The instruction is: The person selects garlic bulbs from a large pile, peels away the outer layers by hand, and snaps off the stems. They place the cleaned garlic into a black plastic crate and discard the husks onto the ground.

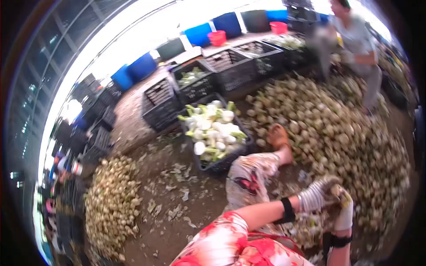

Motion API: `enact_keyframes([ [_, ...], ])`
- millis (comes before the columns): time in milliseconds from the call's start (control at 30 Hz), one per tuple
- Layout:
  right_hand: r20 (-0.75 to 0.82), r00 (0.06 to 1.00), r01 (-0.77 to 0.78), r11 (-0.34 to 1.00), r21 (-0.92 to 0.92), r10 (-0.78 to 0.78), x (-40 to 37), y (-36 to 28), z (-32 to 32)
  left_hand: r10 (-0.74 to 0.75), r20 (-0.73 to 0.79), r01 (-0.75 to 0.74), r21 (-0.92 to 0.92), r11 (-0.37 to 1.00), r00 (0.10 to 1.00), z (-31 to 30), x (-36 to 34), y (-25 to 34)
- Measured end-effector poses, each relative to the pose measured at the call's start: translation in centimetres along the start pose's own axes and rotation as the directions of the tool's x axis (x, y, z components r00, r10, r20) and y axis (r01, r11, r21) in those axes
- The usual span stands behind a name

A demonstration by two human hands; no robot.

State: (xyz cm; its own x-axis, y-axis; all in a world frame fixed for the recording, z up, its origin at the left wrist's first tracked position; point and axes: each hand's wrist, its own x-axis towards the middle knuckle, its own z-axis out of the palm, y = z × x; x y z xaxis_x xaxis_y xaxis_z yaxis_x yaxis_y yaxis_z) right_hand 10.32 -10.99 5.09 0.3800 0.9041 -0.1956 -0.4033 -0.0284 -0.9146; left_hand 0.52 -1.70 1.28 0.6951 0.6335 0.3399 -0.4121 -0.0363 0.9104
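The left hand [314, 197] and right hand [344, 215] are meeting beside piled bulbs [364, 153]. Blur is hiding each grip: open or closed, I can't tell. Going slowly should be keeping both safe.

We are wearing a red-and-white blotched top [222, 241] and pale, patterned trousers [239, 167] with a dark-and-red motif [246, 184] on the leg. Our left hand [320, 194] is showing a whitish glove with grey lines, our right hand [344, 208] a pale glove with brownish staining. Black bands [287, 210] are circling both forearms.
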Motion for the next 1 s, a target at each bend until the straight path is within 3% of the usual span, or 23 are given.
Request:
enact_keyframes([
  [33, -0.013, 0.998, 0.068, 0.997, -0.048, -0.069, 0.8, 0.9, -1.4, 0.013, -0.038, -0.008, 0.121, 0.993, 0.999, -0.1, 0.0, -1.2],
  [100, 0.099, 0.994, 0.05, 0.999, -0.014, -0.048, 1.4, 0.3, -0.7, -0.221, -0.09, 0.219, -0.032, 0.975, 0.971, -0.7, 0.8, -2.4],
  [133, 0.144, 0.989, 0.036, 0.999, 0.004, -0.036, 1.6, 0.2, -0.6, -0.23, -0.082, 0.217, -0.139, 0.966, 0.97, -0.8, 1.1, -3.2],
  [233, 0.117, 0.993, -0.005, 0.976, -0.216, 0.031, 2.7, 0.6, -2.5, -0.594, -0.029, 0.557, -0.313, 0.77, 0.804, -1.8, 1.0, 2.5],
  [267, 0.066, 0.997, 0.063, 0.953, -0.295, -0.046, 3.0, 1.3, -2.8, -0.56, -0.04, 0.494, -0.422, 0.76, 0.827, -1.8, 0.9, -0.2],
  [300, 0.092, 0.993, 0.103, 0.912, -0.398, -0.072, 2.8, 0.8, -2.7, -0.609, -0.018, 0.497, -0.558, 0.664, 0.793, -1.6, 0.9, -0.5],
  [367, 0.147, 0.982, 0.181, 0.793, -0.582, -0.116, 2.4, -0.3, -2.3, -0.69, 0.055, 0.463, -0.78, 0.422, 0.721, -1.4, 0.9, -1.1],
  [400, 0.236, 0.941, 0.337, 0.593, -0.731, -0.244, 2.9, 0.0, -3.1, -0.619, 0.175, 0.466, -0.815, 0.345, 0.765, -1.7, 0.9, -1.8],
  [500, 0.285, 0.886, 0.393, 0.266, -0.88, -0.366, 4.2, 0.5, -5.2, -0.645, 0.208, 0.45, -0.861, 0.235, 0.735, -1.0, 0.7, -0.2],
  [533, 0.265, 0.883, 0.394, 0.306, -0.867, -0.387, 4.0, 0.9, -5.4, -0.553, 0.358, 0.564, -0.784, 0.26, 0.752, -2.3, 0.6, -0.9],
  [567, 0.137, 0.938, 0.304, 0.564, -0.768, -0.319, 4.6, 2.2, -6.6, -0.574, 0.319, 0.527, -0.816, 0.239, 0.754, -1.9, 0.9, -0.6],
  [633, 0.044, 0.943, 0.323, 0.874, -0.364, -0.33, 5.0, 3.2, -6.2, -0.623, 0.238, 0.442, -0.876, 0.194, 0.745, -1.0, 1.1, 0.0],
  [700, 0.004, 0.987, 0.154, 0.925, -0.348, -0.163, 3.6, 2.2, -4.0, -0.607, 0.069, 0.45, -0.739, 0.502, 0.791, -1.7, 0.9, 0.6],
  [733, -0.011, 0.974, 0.208, 0.913, -0.35, -0.226, 3.6, 2.7, -3.6, -0.586, 0.011, 0.457, -0.637, 0.62, 0.81, -1.9, 0.7, 0.8],
  [767, -0.111, 0.986, 0.088, 0.952, -0.292, -0.126, 2.4, 1.1, -1.1, -0.475, 0.054, 0.459, -0.376, 0.805, 0.878, -1.9, 0.7, 0.5],
  [800, -0.156, 0.985, 0.053, 0.993, -0.109, -0.07, 1.7, 0.2, 1.4, -0.356, 0.097, 0.364, -0.096, 0.926, 0.93, -1.9, 0.9, 1.4],
  [833, -0.14, 0.983, 0.106, 0.992, -0.073, -0.116, 1.6, 0.6, 1.3, -0.241, 0.078, 0.217, 0.239, 0.947, 0.967, -1.6, 0.6, 1.6],
  [867, -0.149, 0.985, 0.05, 0.972, -0.231, -0.086, 1.5, 0.1, 0.4, -0.214, 0.036, 0.211, 0.065, 0.975, 0.976, -1.0, 0.7, 1.4],
  [900, -0.16, 0.971, 0.118, 0.94, -0.319, -0.176, 1.9, 0.9, -0.7, -0.186, -0.005, 0.184, -0.109, 0.977, 0.983, -0.3, 0.6, 1.1],
  [933, -0.14, 0.962, 0.193, 0.948, -0.252, -0.233, 1.6, 0.7, -0.3, -0.042, -0.054, 0.045, 0.052, 0.998, 0.998, -0.3, 0.2, 0.0],
  [967, -0.115, 0.952, 0.208, 0.875, -0.437, -0.284, 1.7, 0.2, -0.4, 0.141, -0.09, -0.116, 0.236, 0.965, 0.986, -0.6, 0.5, -1.4],
  [1000, -0.099, 0.934, 0.28, 0.874, -0.397, -0.344, 1.6, 0.1, -0.3, 0.132, -0.09, -0.114, 0.189, 0.975, 0.987, -0.5, 0.7, -1.7],
])
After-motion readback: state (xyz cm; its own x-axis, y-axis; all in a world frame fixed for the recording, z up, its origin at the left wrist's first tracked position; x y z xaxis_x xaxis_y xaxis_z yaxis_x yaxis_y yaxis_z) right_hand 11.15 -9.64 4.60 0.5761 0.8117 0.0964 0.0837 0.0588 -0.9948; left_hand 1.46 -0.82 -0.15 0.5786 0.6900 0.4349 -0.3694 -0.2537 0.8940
